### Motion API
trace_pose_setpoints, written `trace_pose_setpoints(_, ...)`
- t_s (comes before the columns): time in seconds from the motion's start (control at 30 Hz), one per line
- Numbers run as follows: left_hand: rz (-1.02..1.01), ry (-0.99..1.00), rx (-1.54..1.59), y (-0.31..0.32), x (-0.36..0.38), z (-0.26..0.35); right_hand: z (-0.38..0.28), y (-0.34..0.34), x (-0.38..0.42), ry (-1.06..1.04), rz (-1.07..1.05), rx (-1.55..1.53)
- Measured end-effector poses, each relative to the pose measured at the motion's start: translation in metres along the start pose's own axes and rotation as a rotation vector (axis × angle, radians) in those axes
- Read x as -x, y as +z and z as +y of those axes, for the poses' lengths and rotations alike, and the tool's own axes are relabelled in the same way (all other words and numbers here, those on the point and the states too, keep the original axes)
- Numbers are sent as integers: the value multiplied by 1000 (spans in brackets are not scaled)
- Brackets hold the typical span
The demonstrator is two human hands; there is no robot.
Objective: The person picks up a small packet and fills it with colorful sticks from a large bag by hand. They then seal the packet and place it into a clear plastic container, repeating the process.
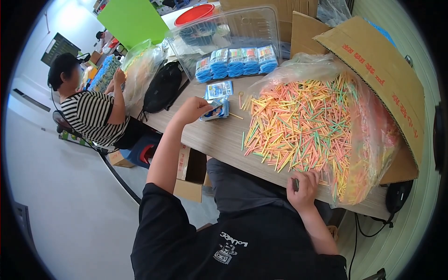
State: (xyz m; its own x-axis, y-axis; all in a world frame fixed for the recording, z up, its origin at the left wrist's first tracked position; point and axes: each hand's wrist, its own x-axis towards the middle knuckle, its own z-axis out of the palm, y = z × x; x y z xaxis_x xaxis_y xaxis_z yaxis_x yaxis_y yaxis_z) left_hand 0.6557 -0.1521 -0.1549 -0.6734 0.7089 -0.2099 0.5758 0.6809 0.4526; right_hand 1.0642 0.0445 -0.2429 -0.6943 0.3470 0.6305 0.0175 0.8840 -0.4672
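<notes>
My left hand [192,111] is closed in a pinch on a small blue-and-white packet [217,103], just above other packets [213,113] on the table. Another flat packet [219,89] lies right behind them. My right hand [304,187] is at the table's front edge, by the near side of a large heap of thin coloured sticks [298,123] in yellow, pink, orange and green. Its fingers are curled inward, and what lies inside them is hard to make out. A few loose sticks, such as a green one [243,140], lie left of the heap.
Behind the packets, a clear plastic tub [224,30] holds stacked packets [238,61]. A plastic bag [368,140] and an open cardboard box [387,79] stand at the right. A black bag [162,87] lies left. A person in a striped shirt [93,114] sits farther left.
</notes>
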Motion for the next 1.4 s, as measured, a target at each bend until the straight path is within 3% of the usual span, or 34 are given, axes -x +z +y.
trace_pose_setpoints(0.17, 84, 74, 55, 16, 1, -5, 1, -1, 0, -6, 3, 11)
trace_pose_setpoints(0.27, 288, 152, -235, 34, 12, 16, 1, -2, 0, 0, 8, 6)
trace_pose_setpoints(0.57, 349, 195, -313, 49, 16, 11, 1, -4, -1, -18, 1, -16)
trace_pose_setpoints(0.7, 496, 144, -306, 53, 18, 18, 2, -5, -2, 10, 19, -55)
trace_pose_setpoints(0.8, 710, 357, -39, 48, 37, 50, 1, -10, -4, 73, 16, -116)
trace_pose_setpoints(0.9, 744, 443, 222, 68, 60, 95, -8, -24, -18, 126, 2, -189)
trace_pose_setpoints(1.03, 587, 514, 366, 100, 99, 156, -33, -54, -58, 29, 17, -239)
trace_pose_setpoints(1.1, 318, 386, 743, 120, 114, 176, -35, -56, -73, 71, 28, -270)
trace_pose_setpoints(1.2, 133, 308, 988, 134, 131, 205, -35, -56, -75, 151, 50, -341)
trace_pose_setpoints(1.3, 24, 251, 1117, 149, 129, 211, -30, -50, -65, 605, 39, -939)
trace_pose_setpoints(1.4, -3, 218, 1127, 156, 125, 212, -27, -56, -58, 606, 32, -881)
